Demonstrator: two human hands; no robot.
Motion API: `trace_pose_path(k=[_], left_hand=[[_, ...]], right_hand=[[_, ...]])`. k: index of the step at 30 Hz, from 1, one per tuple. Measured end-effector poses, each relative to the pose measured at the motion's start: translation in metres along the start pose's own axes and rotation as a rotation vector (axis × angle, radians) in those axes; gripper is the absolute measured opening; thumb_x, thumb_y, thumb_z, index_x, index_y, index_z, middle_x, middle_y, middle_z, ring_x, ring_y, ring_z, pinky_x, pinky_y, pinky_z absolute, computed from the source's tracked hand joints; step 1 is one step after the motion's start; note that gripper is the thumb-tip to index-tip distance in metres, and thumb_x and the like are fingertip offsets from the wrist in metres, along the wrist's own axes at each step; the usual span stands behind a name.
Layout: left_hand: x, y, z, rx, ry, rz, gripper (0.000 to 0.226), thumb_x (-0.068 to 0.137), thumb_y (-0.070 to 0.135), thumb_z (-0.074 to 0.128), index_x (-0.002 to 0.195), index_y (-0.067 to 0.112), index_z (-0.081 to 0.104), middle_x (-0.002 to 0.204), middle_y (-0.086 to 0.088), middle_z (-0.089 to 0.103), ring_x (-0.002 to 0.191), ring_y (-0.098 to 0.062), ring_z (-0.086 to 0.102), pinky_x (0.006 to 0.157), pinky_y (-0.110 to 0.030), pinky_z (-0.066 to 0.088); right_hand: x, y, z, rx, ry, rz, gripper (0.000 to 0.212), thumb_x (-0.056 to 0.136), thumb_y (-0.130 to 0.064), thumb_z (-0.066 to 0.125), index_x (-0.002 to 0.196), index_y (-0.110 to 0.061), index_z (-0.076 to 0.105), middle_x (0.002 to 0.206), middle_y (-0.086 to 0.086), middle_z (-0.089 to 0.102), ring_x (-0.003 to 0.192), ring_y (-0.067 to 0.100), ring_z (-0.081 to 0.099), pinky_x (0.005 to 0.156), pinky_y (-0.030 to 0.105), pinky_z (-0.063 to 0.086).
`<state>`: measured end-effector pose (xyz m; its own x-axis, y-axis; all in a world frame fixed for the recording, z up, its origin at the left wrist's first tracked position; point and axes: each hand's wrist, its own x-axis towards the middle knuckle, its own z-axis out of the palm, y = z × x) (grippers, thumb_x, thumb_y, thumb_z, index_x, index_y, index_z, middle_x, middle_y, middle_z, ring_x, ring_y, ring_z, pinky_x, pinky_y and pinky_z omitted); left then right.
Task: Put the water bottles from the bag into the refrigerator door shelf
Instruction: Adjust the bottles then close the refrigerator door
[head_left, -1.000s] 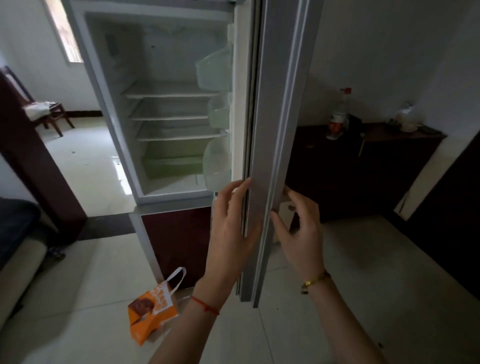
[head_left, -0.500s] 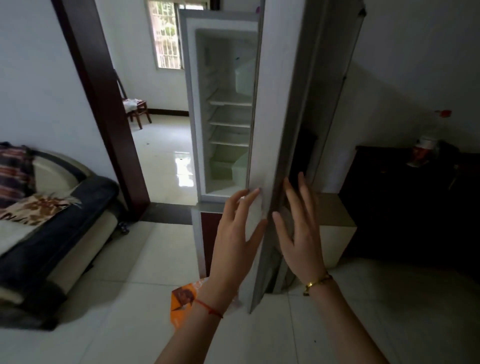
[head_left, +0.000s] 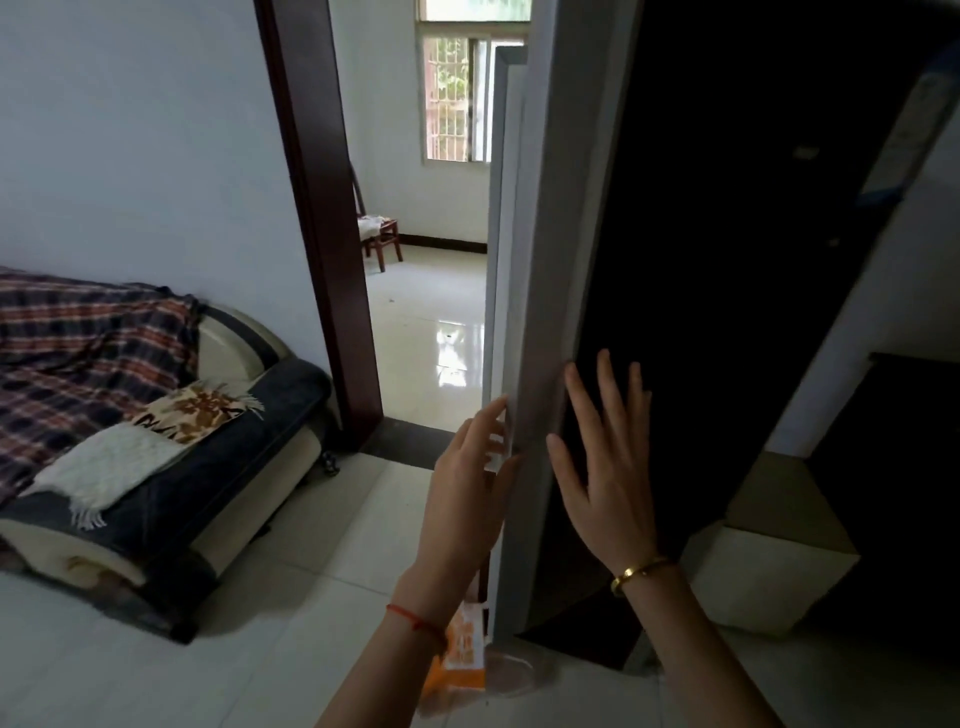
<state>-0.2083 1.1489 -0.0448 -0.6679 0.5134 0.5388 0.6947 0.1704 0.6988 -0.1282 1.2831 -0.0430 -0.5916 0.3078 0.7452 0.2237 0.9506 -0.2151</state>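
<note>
A tall refrigerator door with a dark glossy front (head_left: 727, 260) and a pale grey side edge (head_left: 540, 312) is seen nearly edge-on at centre right. A dark-and-cream sofa (head_left: 223, 483) is set along the left wall and is draped with a plaid blanket of navy, red and white (head_left: 88, 338). A dark brown wooden doorway frame (head_left: 322, 208) is seen behind it. A brown cardboard box (head_left: 779, 545) is placed on the tiled floor to the right. The right hand (head_left: 608, 467) is laid flat on the dark front, fingers spread and straight. The left hand (head_left: 467, 488) is held apart from it at the grey edge, fingers straight and fingertips touching it; nothing is gripped by either. An orange-and-white paper bag (head_left: 462, 654) is left on the floor at the door's foot, partly hidden by the left wrist; its contents cannot be made out.
</note>
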Motion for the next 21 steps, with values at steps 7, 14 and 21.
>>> trace_pose_path(k=[7,14,21], left_hand=[[0.064,-0.045,-0.005,-0.015,0.026,-0.018,0.047,0.088,0.023,0.066,0.134,0.023,0.053,0.110,0.006,0.064,0.092,-0.004,0.064,0.079,-0.028,0.056],[0.117,-0.087,0.004,-0.019,0.062,-0.058,0.049,0.085,0.027,0.069,0.132,0.027,0.052,0.115,0.009,0.062,0.096,-0.002,0.064,0.080,-0.025,0.057],[0.166,-0.121,0.021,-0.012,0.053,-0.076,0.059,0.082,0.026,0.073,0.135,0.025,0.048,0.118,0.012,0.057,0.101,-0.002,0.059,0.085,-0.017,0.053]], right_hand=[[0.049,0.005,0.061,0.004,-0.045,-0.056,0.061,0.100,-0.049,0.024,0.153,-0.032,0.000,0.163,0.000,-0.002,0.151,0.032,0.002,0.121,0.054,0.007],[0.089,0.007,0.116,-0.007,-0.087,-0.040,0.063,0.099,-0.045,0.033,0.154,-0.026,0.008,0.163,0.005,-0.001,0.151,0.035,-0.003,0.121,0.056,0.004],[0.125,0.012,0.156,-0.049,-0.096,0.011,0.063,0.099,-0.045,0.034,0.154,-0.022,0.014,0.163,0.007,0.002,0.150,0.037,-0.003,0.120,0.057,0.004]])
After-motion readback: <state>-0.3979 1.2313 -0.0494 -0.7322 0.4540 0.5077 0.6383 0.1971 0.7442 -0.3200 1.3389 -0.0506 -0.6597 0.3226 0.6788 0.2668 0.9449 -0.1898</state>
